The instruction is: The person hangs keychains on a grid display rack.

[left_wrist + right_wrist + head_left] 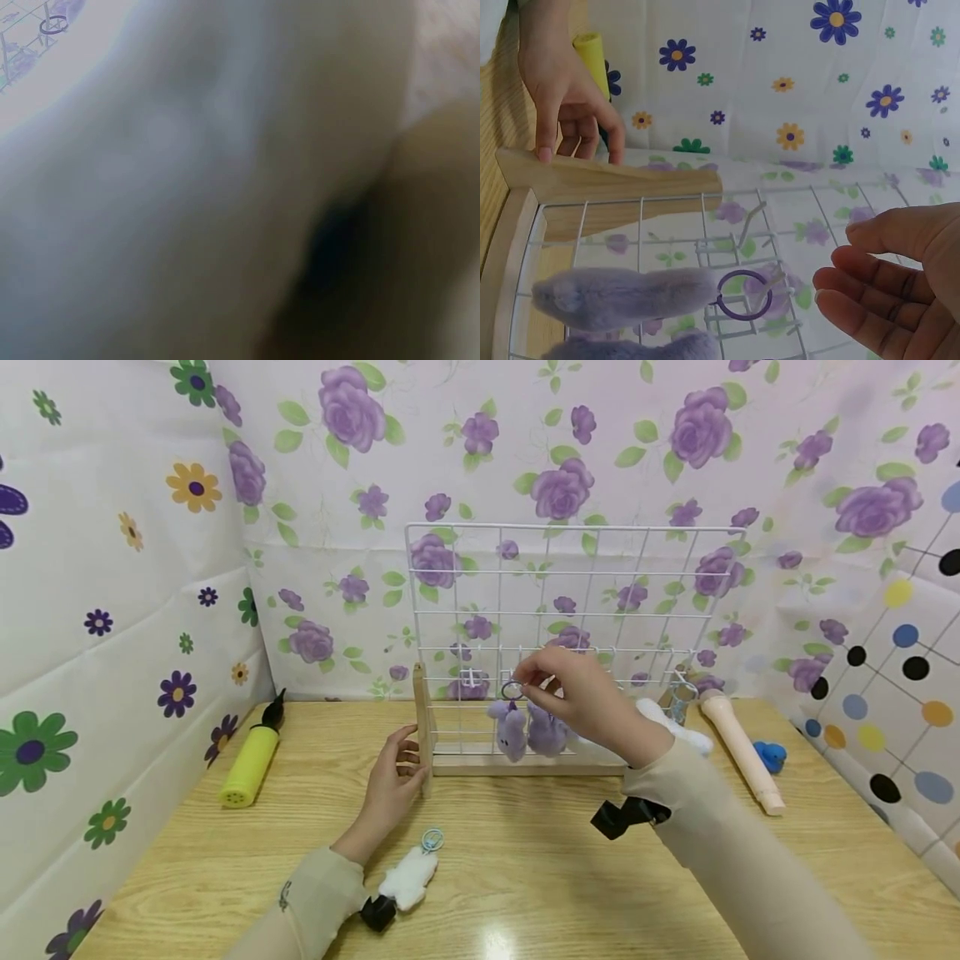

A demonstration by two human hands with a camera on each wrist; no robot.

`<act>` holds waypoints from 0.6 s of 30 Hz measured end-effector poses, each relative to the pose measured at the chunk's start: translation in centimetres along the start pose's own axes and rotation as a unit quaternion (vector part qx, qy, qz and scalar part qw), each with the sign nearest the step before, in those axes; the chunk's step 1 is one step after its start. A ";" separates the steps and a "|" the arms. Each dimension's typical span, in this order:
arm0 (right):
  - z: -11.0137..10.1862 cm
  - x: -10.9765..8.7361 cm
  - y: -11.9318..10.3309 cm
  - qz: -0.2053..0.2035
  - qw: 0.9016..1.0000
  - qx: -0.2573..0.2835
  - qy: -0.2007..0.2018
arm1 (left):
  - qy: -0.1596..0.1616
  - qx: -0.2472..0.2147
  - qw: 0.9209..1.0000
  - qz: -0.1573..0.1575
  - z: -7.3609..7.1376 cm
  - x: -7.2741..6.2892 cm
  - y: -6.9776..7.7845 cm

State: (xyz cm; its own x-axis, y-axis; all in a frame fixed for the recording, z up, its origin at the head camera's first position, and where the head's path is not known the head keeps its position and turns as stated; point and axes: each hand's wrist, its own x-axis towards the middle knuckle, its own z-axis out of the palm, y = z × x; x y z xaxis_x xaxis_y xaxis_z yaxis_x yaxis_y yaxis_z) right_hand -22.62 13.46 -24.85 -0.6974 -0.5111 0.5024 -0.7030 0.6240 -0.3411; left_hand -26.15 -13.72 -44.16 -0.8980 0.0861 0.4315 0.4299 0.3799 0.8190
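My left hand holds the wooden side panel of a white wire grid rack, with the thumb at its front edge. Beside the rack's hooks is my right hand; the right wrist view shows its fingers loosely bent, apart from the purple ring. That ring hangs on a hook and carries a lilac plush keychain. Another lilac plush hangs beside it. On the table, near my left wrist, lies a white plush keychain with a light blue ring. Blur fills most of the left wrist view.
A yellow hand pump with a black nozzle lies at the left. Right of the rack are a pale pink tube and a small blue toy. White plush shows behind my right arm. Patterned cloths stand around the table.
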 end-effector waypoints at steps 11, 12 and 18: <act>1.3 -1.5 -1.1 -0.044 0.999 0.020 0.001 | 0.004 0.003 1.000 0.006 0.0 -0.1 0.1; 1.5 -1.6 -1.1 -0.051 0.998 0.025 0.002 | 0.005 0.003 1.000 0.007 0.0 -0.1 0.0; 2.7 -2.3 -1.4 -0.079 0.995 0.062 -0.006 | 0.003 -0.002 1.000 0.003 0.0 0.0 -0.2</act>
State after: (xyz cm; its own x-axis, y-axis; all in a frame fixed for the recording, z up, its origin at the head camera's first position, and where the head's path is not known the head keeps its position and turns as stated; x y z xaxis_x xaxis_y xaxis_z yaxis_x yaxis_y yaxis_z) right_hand -20.44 12.20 -27.65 -0.5781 -0.6048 0.5477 -0.8152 0.4576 -0.3551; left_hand -26.24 -13.76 -44.36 -0.8945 0.0827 0.4393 0.4363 0.3757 0.8176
